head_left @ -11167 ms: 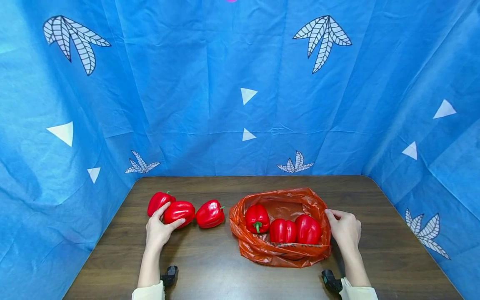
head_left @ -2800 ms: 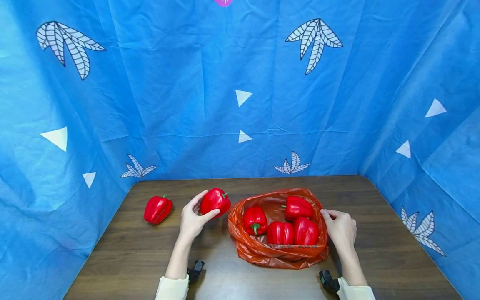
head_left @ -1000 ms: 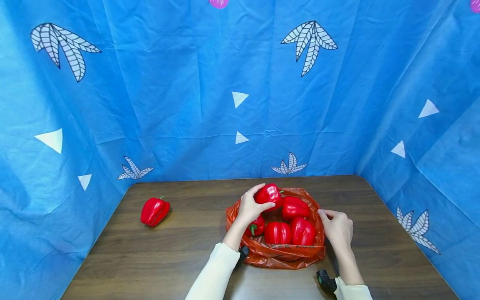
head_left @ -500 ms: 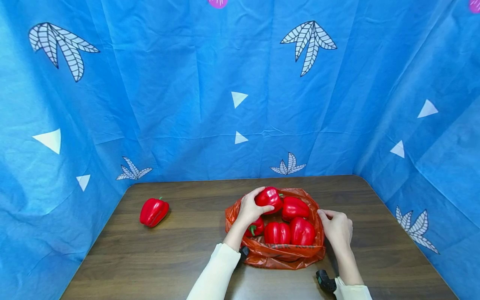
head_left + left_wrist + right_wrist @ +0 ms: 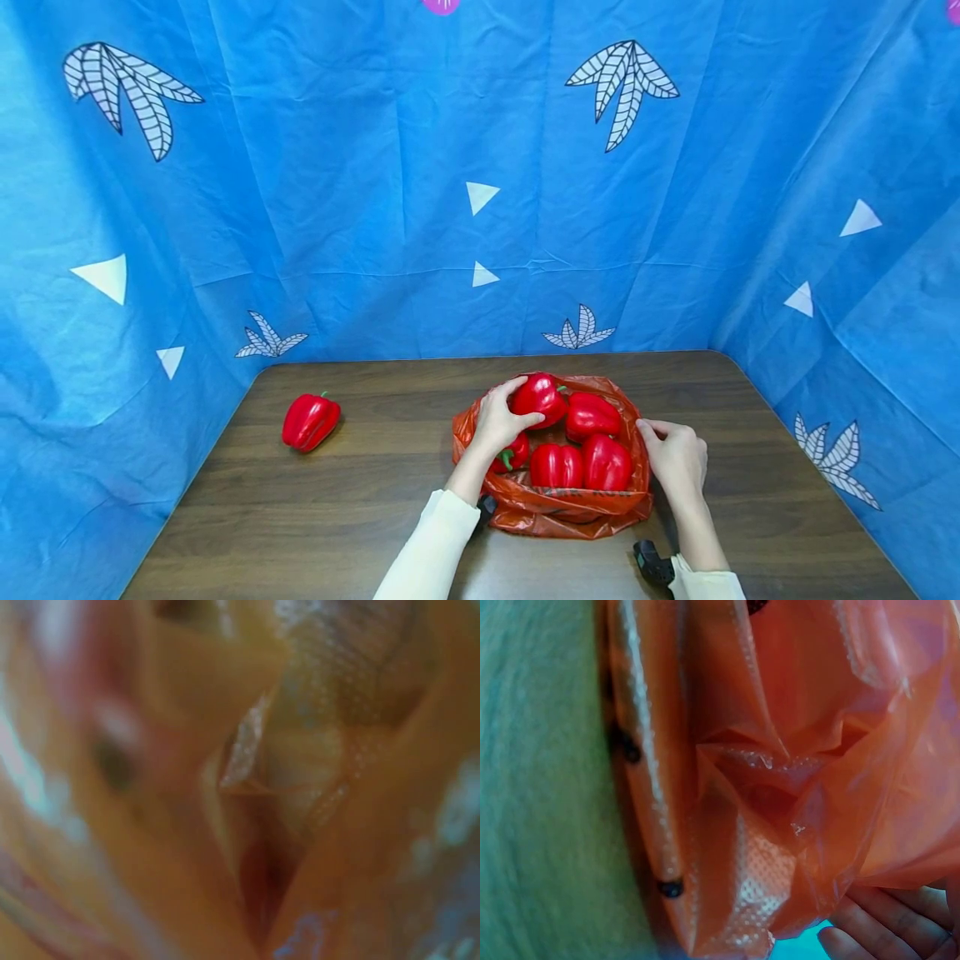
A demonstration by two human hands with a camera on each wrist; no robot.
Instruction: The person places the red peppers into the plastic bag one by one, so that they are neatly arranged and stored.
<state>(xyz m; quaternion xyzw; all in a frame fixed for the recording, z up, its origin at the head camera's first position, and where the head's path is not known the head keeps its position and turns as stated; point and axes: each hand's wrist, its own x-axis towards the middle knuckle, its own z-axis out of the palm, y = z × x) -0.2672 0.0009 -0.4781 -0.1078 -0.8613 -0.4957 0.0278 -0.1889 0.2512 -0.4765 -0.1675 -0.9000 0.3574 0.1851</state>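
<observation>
An orange-red plastic bag (image 5: 570, 521) stands wide open on the table with several red bell peppers inside. My left hand (image 5: 498, 419) reaches over its left rim and holds a red bell pepper (image 5: 542, 398) at the back left, thumb and fingers on either side. Beside that pepper lies another bell pepper (image 5: 592, 415); two more sit at the front. A bell pepper with a green stem (image 5: 512, 455) is partly hidden by my left forearm. My right hand (image 5: 677, 454) pinches the bag's right rim. Blurred bag plastic (image 5: 172, 862) fills the left wrist view.
One red bell pepper (image 5: 311, 422) lies alone at the left of the wooden table (image 5: 337, 517). A blue patterned cloth (image 5: 360, 183) hangs behind and along both sides. The right wrist view shows the bag's folded side (image 5: 780, 787) up close.
Two bell peppers have gone from the table at the left into the bag, the latter still in my left hand, lowered slightly within the last second. My right hand keeps its place at the rim.
</observation>
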